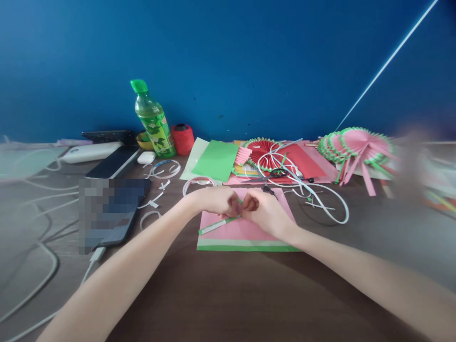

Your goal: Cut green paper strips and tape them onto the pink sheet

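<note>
A green paper strip with a white band along it (216, 226) lies slantwise on pink paper (256, 231), which has a white and a green border at its near edge. My left hand (221, 200) is closed over the strip's far end, fingers curled. Against it, my right hand (262, 211) pinches with thumb and finger at the same end. A bit of green shows between the two hands; the exact grip is hidden by the fingers. Just behind my right hand lie black-handled scissors (268, 189), partly over the pink paper's far edge.
A tape roll (198, 184), green paper (216, 160) and looped white cord (344, 216) lie beyond my hands. Pleated pink-and-green paper fans (363, 145) stand at right. At left are a bottle (156, 128), red thread spool (183, 140), phone (123, 223) and cables (53, 261).
</note>
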{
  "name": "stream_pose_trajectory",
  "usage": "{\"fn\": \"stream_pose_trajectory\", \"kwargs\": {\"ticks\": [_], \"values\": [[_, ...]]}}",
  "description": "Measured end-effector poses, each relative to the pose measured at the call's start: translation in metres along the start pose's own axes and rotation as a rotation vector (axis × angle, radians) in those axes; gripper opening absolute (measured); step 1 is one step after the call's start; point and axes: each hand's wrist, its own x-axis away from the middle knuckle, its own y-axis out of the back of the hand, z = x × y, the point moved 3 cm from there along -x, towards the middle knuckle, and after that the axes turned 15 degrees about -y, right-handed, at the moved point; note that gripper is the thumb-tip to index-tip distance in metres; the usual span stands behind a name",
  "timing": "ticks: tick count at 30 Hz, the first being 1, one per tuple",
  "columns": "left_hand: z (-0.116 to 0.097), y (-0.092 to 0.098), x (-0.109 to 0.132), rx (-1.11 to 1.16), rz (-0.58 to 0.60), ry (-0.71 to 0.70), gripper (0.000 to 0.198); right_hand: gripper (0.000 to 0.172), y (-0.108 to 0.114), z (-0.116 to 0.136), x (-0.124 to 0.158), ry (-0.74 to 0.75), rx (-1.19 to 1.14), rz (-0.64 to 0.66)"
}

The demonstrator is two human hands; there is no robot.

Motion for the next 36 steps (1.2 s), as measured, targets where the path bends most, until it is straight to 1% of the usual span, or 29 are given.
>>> {"fn": "stream_pose_trajectory", "kwargs": {"ticks": [5,8,12,17,20,24,29,33,36], "values": [[-0.003,-0.003,-0.003,-0.140,-0.065,0.030,0.016,0.017,0.000,0.001,0.000,0.027,0.051,-0.005],[-0.003,-0.004,-0.004,-0.160,-0.071,0.032,0.015,0.016,0.001,0.001,-0.001,0.063,0.122,-0.015],[-0.003,-0.004,-0.005,-0.183,-0.062,0.046,0.015,0.016,0.004,0.000,-0.004,0.107,0.255,-0.062],[-0.003,-0.004,-0.004,-0.158,-0.074,0.053,0.018,0.015,0.008,-0.004,-0.011,0.081,0.262,0.000],[-0.002,-0.005,-0.003,-0.157,-0.077,0.039,0.019,0.013,0.012,-0.006,-0.012,0.074,0.298,0.005],[0.004,-0.005,-0.003,-0.164,-0.077,0.037,0.019,0.012,0.020,-0.008,-0.014,0.051,0.338,0.011],[0.009,-0.006,-0.004,-0.152,-0.079,0.021,0.017,0.011,0.026,-0.012,-0.018,0.071,0.323,0.015],[0.004,-0.005,-0.002,-0.106,-0.067,0.022,0.010,0.008,0.026,-0.014,-0.019,0.040,0.253,0.042],[0.000,-0.002,0.001,-0.058,-0.040,0.012,0.012,0.008,0.025,-0.013,-0.018,0.026,0.222,0.076]]}}
